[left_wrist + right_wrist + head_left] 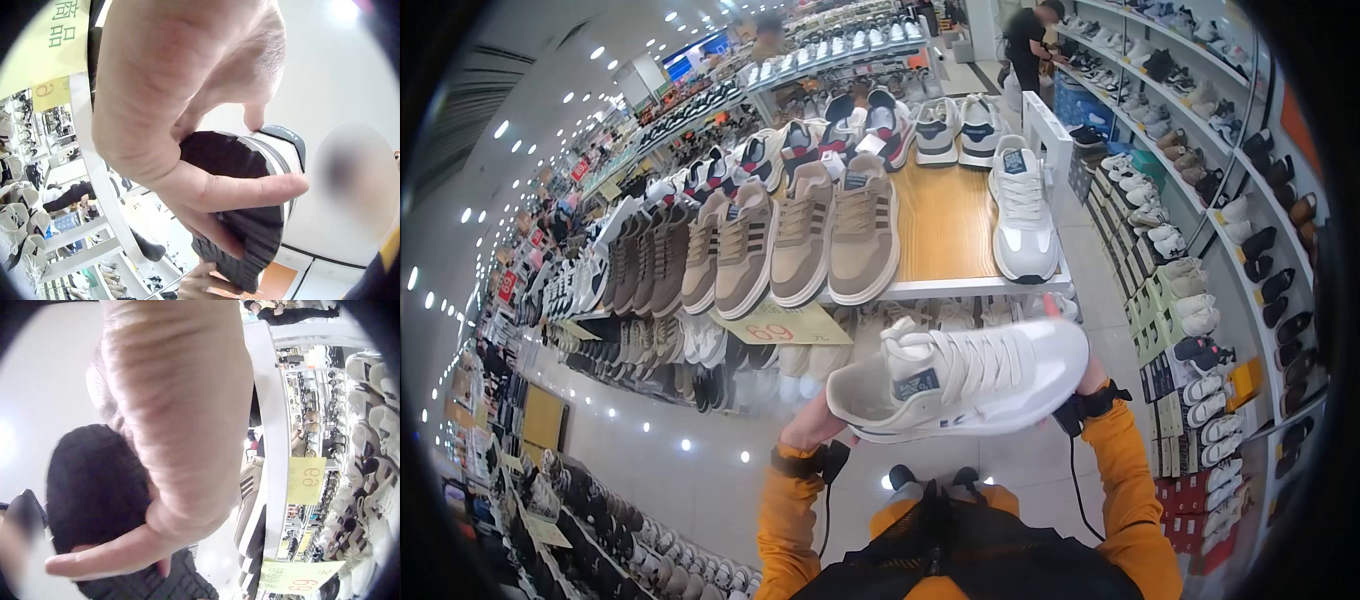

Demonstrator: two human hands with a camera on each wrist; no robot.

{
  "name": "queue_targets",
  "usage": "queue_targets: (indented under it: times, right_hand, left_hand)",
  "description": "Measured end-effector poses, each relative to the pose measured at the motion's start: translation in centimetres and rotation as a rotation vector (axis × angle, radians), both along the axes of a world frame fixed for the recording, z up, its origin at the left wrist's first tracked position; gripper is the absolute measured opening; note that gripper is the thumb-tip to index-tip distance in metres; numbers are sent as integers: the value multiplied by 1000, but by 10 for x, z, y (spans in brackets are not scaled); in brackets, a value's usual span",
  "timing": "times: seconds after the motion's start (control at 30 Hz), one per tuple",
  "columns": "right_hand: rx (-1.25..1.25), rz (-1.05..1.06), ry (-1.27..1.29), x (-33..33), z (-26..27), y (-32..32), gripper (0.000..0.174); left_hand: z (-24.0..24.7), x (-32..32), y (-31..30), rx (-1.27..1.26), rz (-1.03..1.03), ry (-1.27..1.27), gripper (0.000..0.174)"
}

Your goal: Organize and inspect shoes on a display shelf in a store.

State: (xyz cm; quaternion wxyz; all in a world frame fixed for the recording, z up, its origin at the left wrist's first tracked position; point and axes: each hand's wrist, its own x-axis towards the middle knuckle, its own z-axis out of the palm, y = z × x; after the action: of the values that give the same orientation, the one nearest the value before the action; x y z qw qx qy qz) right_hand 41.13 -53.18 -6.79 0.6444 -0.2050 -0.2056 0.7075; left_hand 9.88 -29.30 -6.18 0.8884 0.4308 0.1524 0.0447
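A white lace-up sneaker (960, 378) is held up sideways between both hands in front of the display table. My left hand (810, 422) grips it at the heel end, on the left. At the toe end on the right, my right hand (1092, 374) holds it, partly hidden behind the shoe. In the left wrist view, fingers cross the black ridged sole (247, 156) and the thumb lies against the heel side. From the right wrist, the fingers curl under the dark sole (100, 487). Another white sneaker (1023, 215) stands alone at the table's right end.
Beige sneakers with dark stripes (865, 235) line the wooden tabletop (945, 215), above a yellow price sign (785, 325). Shelves of shoes (1200, 130) run along the right. A person in black (1027, 45) stands at the back; low shoe racks (640, 535) fill the lower left.
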Motion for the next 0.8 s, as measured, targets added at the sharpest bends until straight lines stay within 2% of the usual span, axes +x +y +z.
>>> queue_targets:
  times: [0.07, 0.1, 0.13, 0.17, 0.2, 0.23, 0.27, 0.33, 0.4, 0.5, 0.53, 0.6, 0.63, 0.8]
  right_hand:
    - [306, 98, 196, -11, 28, 16, 88]
    - [306, 101, 194, -8, 30, 23, 88]
    - [349, 85, 83, -4, 29, 30, 87]
    - [391, 66, -28, -3, 29, 34, 86]
    - [392, 66, -29, -11, 36, 38, 86]
    - [203, -126, -91, -24, 45, 45, 85]
    - [11, -317, -151, -30, 51, 48, 84]
    - [86, -304, -203, -27, 42, 54, 77]
    - [22, -462, -298, -25, 38, 58, 68]
    - [105, -464, -314, -35, 39, 55, 61]
    - [101, -467, -318, -40, 38, 55, 61]
    - [78, -384, -392, -50, 35, 53, 57]
    - [52, -380, -472, -56, 38, 50, 55]
    - [-36, -371, -496, -50, 31, 35, 51]
  left_hand:
    - [16, 0, -10, -20, 40, -3, 63]
    - [20, 0, -12, -39, 76, -6, 69]
    - [14, 0, -10, -39, 77, -8, 69]
    - [2, 0, -6, 149, 11, -145, 71]
    - [13, 6, -12, 337, -58, -281, 75]
    - [24, 14, -25, 378, 121, -71, 87]
    - [18, 23, -29, 380, 118, -71, 87]
    - [3, 38, -32, 461, 279, -87, 82]
    - [6, 53, -41, 451, 293, -88, 79]
    - [17, 80, -53, 741, 484, -196, 70]
    - [24, 89, -59, 736, 481, -198, 70]
    - [31, 104, -70, 595, 556, -212, 82]
    - [27, 110, -70, 678, 583, -196, 84]
    - [11, 137, -64, 633, 595, -203, 83]
